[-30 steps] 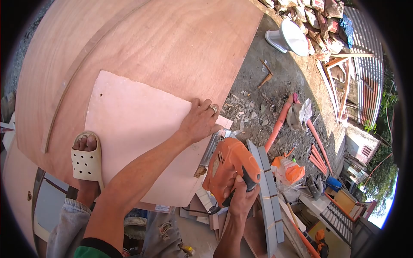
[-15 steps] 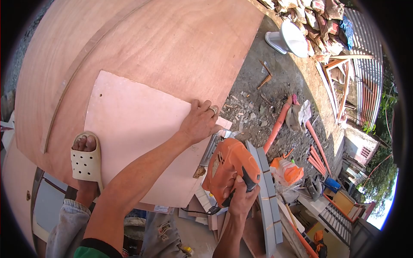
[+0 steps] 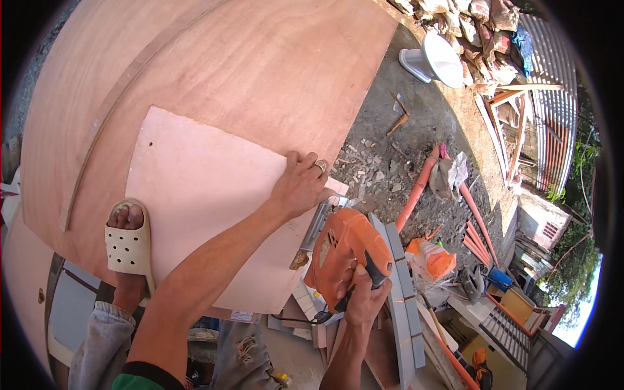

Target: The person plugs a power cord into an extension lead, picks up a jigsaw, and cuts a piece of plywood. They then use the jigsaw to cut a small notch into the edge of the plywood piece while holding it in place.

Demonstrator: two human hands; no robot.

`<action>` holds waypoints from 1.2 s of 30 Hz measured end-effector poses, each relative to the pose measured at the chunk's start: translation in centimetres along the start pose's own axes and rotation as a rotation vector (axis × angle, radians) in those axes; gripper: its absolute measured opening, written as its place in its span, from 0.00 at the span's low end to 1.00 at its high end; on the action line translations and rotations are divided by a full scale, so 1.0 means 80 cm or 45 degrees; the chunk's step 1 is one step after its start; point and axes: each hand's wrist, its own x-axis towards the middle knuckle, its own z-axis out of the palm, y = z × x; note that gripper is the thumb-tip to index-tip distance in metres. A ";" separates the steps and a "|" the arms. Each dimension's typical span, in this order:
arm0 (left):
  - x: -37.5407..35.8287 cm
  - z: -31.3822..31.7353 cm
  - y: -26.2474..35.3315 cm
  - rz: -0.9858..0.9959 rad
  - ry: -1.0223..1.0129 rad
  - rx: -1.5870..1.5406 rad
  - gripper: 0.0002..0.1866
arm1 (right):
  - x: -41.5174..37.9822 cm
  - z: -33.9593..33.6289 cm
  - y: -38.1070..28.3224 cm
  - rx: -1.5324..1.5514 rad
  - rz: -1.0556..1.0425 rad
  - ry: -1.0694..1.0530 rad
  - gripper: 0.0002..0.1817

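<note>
My right hand [image 3: 365, 300] is wrapped around the handle of an orange jigsaw [image 3: 346, 250], its metal base plate [image 3: 316, 224] at the right edge of a pinkish plywood piece [image 3: 208, 175]. The blade is hidden. My left hand [image 3: 300, 182] grips the plywood piece near its upper right corner, fingers bent and a ring on one of them, just above the jigsaw's front. This piece lies on a larger plywood sheet [image 3: 260, 65]. A foot in a cream clog [image 3: 128, 250] rests on the left edge of the piece.
A curved wooden strip [image 3: 107, 123] lies on the large sheet. Grey stacked lengths [image 3: 403, 305] stand right of the jigsaw. Beyond are rubble [image 3: 374, 166], orange pipes [image 3: 419, 185], a white toilet bowl [image 3: 435, 60], filled sacks [image 3: 481, 32] and a plastic bag [image 3: 432, 260].
The view has shifted very slightly. Both hands, the jigsaw and the plywood piece keep practically the same places relative to each other.
</note>
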 end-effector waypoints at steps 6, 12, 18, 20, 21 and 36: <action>0.000 0.010 -0.001 0.025 0.146 0.097 0.21 | 0.002 0.000 -0.002 0.004 -0.017 -0.025 0.13; 0.000 0.007 0.000 0.015 0.101 0.091 0.21 | 0.003 0.000 -0.003 0.027 -0.014 -0.021 0.14; 0.000 0.007 -0.001 0.026 0.128 0.016 0.20 | 0.006 -0.001 -0.002 0.010 -0.029 -0.030 0.14; 0.000 0.006 -0.001 0.023 0.125 0.013 0.20 | 0.006 -0.002 -0.002 0.028 -0.026 -0.042 0.14; 0.000 0.006 -0.001 0.019 0.121 0.010 0.20 | 0.007 -0.001 -0.003 0.025 -0.028 -0.037 0.14; 0.001 0.006 0.001 0.007 0.161 -0.005 0.20 | 0.009 -0.001 -0.001 -0.013 -0.041 -0.032 0.15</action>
